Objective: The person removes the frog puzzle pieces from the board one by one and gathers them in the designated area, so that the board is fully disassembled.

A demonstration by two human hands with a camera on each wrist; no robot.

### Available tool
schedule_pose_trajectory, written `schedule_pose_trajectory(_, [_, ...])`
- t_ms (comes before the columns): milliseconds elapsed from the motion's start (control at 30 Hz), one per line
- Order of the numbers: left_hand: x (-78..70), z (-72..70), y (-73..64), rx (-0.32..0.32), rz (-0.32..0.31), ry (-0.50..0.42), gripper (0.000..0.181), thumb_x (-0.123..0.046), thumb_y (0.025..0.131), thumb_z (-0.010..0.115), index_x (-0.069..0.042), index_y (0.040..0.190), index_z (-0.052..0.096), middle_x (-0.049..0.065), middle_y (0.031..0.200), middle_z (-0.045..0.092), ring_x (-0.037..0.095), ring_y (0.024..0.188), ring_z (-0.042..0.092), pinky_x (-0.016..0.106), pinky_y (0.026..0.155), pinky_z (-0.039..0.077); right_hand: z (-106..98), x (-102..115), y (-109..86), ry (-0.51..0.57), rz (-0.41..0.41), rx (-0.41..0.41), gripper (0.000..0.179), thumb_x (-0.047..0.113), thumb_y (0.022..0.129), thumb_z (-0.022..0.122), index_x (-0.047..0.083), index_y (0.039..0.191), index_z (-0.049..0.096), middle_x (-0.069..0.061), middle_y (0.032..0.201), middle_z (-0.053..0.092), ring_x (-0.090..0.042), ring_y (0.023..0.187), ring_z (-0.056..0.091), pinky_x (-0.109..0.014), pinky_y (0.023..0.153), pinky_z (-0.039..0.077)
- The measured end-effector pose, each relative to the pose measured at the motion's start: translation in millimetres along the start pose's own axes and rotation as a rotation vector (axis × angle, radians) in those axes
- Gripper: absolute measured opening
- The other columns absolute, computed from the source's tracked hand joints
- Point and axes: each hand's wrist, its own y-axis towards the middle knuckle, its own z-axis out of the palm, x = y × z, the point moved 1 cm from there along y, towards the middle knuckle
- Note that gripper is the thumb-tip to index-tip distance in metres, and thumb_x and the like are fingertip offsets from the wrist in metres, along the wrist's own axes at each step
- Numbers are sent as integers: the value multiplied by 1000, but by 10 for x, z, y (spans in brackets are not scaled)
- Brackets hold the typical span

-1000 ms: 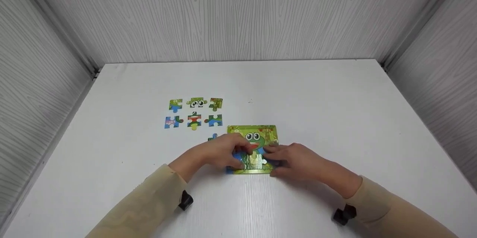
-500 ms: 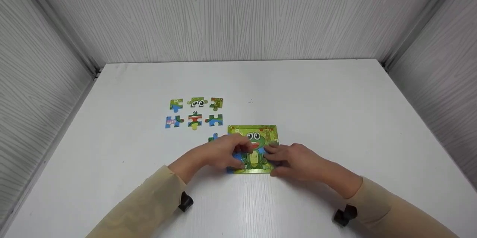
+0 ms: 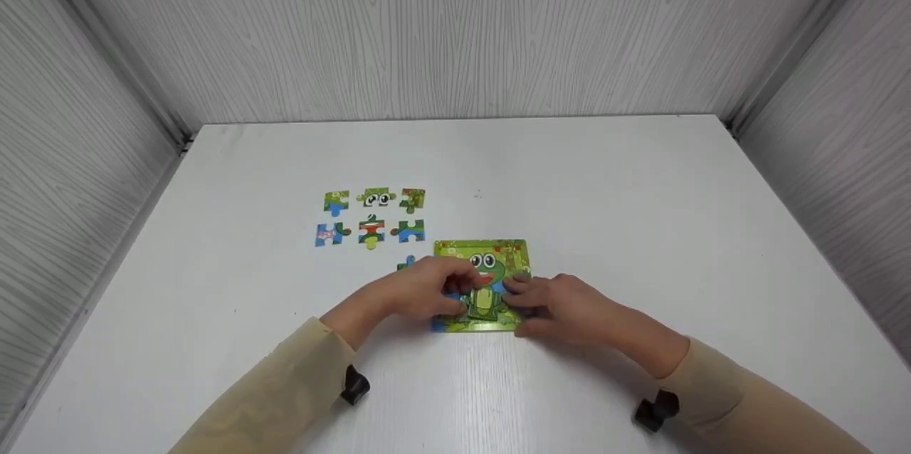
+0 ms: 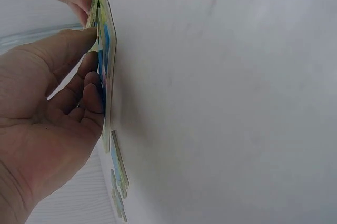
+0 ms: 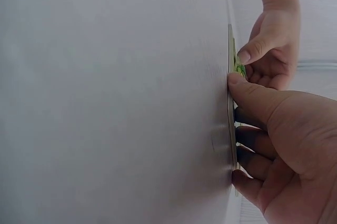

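Note:
A green puzzle tray [image 3: 491, 326] with a frog picture lies flat on the white table. My left hand [image 3: 425, 289] reaches over its left side and pinches a puzzle piece [image 3: 485, 304] printed with the frog's yellow-green belly. That piece sits tilted over the lower middle of the tray; in the right wrist view my left thumb lies against its edge. My right hand [image 3: 562, 308] grips the tray's right side, with the thumb at the near edge and the other fingers bent along the side. The fingers cover part of the picture.
Left of the tray lie several loose puzzle pieces in rows, among them one with the frog's eyes [image 3: 376, 198] and one with its red mouth [image 3: 371, 232]. Another piece [image 3: 406, 262] is partly hidden behind my left hand. Wood-grain panels [image 3: 455, 34] stand around the table.
The belly piece has changed its tilt under my left fingers; its bright glare of a second ago is gone. Both hands stay nearly in place, and the loose pieces lie as before.

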Motion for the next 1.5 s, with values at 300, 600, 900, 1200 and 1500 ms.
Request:
schedule_pose_trajectory(300, [5,-4,-18,-11,28,-37,35,-5,100,66,-18,133,71,-2,104,64,15,92,55,33,83,48,4,1,-3,-10,1,10,54,34,99,76,8,145,66,-11,156,54,-34,142,53,-59,102,50])
schedule_pose_trajectory(600, [-16,-3,-12,10,30,-33,47,-13,92,74,-19,138,69,4,105,63,16,92,53,34,81,46,9,-14,-6,5,-6,3,55,35,99,77,8,145,65,-11,156,53,-35,142,53,-60,103,49])
schedule_pose_trajectory(900, [-19,37,6,-11,54,-3,54,-17,89,87,-16,139,69,2,105,64,17,91,53,33,80,46,10,-23,-4,0,-3,6,55,36,99,76,9,145,65,-10,157,53,-35,142,53,-60,104,49])
schedule_pose_trajectory(1200, [-20,58,18,-24,24,12,49,-16,90,86,-16,137,70,-1,104,65,15,91,53,32,81,48,-6,2,-6,16,19,17,54,35,100,76,8,146,64,-10,157,53,-36,141,53,-60,105,48])
schedule_pose_trajectory(1500, [-29,45,-1,-32,15,22,39,-18,93,83,-18,130,72,0,99,62,14,86,51,32,77,45,-2,2,3,14,25,21,54,35,100,75,9,147,64,-9,158,53,-36,140,54,-60,104,48])
